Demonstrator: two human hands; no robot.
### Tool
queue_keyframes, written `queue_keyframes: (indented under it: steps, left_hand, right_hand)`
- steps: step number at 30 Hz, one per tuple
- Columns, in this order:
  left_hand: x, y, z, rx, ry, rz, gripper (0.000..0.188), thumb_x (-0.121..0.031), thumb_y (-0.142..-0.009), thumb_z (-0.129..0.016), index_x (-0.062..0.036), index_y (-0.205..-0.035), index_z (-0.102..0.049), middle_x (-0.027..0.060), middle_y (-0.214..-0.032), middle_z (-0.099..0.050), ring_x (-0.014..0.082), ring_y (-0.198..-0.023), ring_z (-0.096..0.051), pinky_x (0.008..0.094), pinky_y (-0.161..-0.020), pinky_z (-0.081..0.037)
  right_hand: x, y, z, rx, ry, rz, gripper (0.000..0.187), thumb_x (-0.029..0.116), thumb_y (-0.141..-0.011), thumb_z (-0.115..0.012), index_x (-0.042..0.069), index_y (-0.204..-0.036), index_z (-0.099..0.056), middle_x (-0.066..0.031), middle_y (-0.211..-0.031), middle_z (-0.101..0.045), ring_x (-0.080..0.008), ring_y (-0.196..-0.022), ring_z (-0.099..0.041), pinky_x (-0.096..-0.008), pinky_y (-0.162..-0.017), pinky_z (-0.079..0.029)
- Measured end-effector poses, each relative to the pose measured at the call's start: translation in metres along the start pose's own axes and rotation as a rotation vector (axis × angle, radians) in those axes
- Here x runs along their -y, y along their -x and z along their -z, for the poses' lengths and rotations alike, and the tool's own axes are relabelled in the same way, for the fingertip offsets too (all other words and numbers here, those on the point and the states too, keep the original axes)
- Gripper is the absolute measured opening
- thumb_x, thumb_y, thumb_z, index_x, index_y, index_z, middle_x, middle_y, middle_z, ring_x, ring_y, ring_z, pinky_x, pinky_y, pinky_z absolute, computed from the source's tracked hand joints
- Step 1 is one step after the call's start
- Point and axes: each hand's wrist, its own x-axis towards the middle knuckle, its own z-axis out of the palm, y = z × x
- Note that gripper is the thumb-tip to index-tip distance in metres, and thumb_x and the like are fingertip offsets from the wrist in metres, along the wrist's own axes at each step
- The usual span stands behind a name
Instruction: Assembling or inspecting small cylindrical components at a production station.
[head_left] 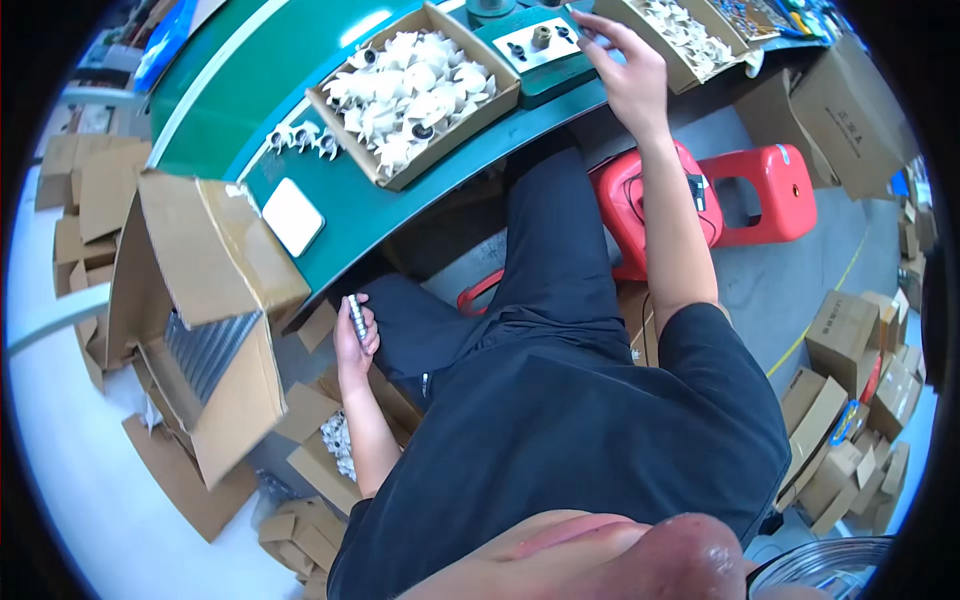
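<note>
Left grip: a short stack of small metal rings is clasped in the left hand, fingers curled round it, held low beside the knee under the bench edge.
Right grip: the right hand is stretched up to the bench, fingertips laid at the right end of a pale metal plate; whether anything is pinched there cannot be told.
Plate: two small dark parts and one brass-coloured bush are carried on it, and it is seated on a green block.
Near box: a cardboard box filled with white plastic fan wheels is set just left of the block, on the green bench.
Far box: a second box of white parts is placed just right of the reaching hand.
Loose items: several fan wheels are left on the bench beside the near box, and a white pad is laid near the bench edge.
Seat: a red plastic stool is seen under the right forearm.
Floor: an open carton holding grey ribbed sheets is stood at the left, and many flattened and closed cartons are scattered around.
</note>
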Motion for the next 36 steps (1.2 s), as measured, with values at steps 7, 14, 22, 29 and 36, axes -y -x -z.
queue_keyframes:
  steps: [7,14,22,29,36]
  left_hand:
    - [0.023,0.046,-0.027,-0.026,0.105,-0.152,0.038,-0.041,-0.108,-0.039,-0.0073,-0.114,-0.056,0.0006,-0.069,-0.048,0.006,-0.04,-0.036,0.0193,-0.031,-0.027]
    - [0.029,0.073,-0.016,-0.07,0.18,-0.286,0.038,-0.042,-0.107,-0.041,-0.0073,-0.115,-0.056,0.0006,-0.069,-0.048,0.0063,-0.041,-0.036,0.0196,-0.031,-0.028]
    - [0.011,0.066,-0.065,0.158,0.285,-0.159,0.034,-0.034,-0.107,-0.042,-0.006,-0.121,-0.055,0.0028,-0.08,-0.053,0.0095,-0.056,-0.046,0.0225,-0.044,-0.038]
    - [0.026,0.045,-0.147,0.405,0.525,-0.01,0.036,-0.026,-0.107,-0.042,-0.0012,-0.132,-0.05,0.0061,-0.095,-0.055,0.0156,-0.081,-0.054,0.0277,-0.073,-0.049]
    - [0.033,0.03,-0.202,0.472,0.646,-0.023,0.035,-0.033,-0.108,-0.04,-0.0048,-0.125,-0.053,0.0104,-0.11,-0.063,0.0204,-0.098,-0.062,0.0359,-0.085,-0.053]
  right_hand:
    - [0.004,-0.018,-0.036,0.004,-0.107,0.25,0.041,0.032,-0.083,-0.08,0.01,-0.118,-0.075,-0.0098,-0.11,-0.075,-0.022,-0.11,-0.069,-0.0306,-0.102,-0.047]
    - [0.018,-0.038,-0.01,0.173,0.199,0.217,0.04,0.033,-0.082,-0.08,0.009,-0.113,-0.076,-0.012,-0.104,-0.075,-0.0211,-0.097,-0.07,-0.0316,-0.094,-0.05]
    - [0.021,-0.026,-0.001,0.029,0.396,0.559,0.044,0.031,-0.084,-0.077,0.007,-0.12,-0.07,-0.0142,-0.115,-0.07,-0.022,-0.103,-0.067,-0.0321,-0.092,-0.05]
    - [0.059,0.145,-0.026,0.268,-0.085,0.619,0.041,0.016,-0.081,-0.077,0.003,-0.119,-0.066,-0.0156,-0.124,-0.061,-0.0309,-0.115,-0.059,-0.038,-0.096,-0.049]
    - [0.066,0.216,-0.094,0.356,-0.12,0.774,0.051,0.011,-0.069,-0.085,0.007,-0.117,-0.067,-0.0137,-0.129,-0.057,-0.033,-0.119,-0.057,-0.041,-0.099,-0.047]
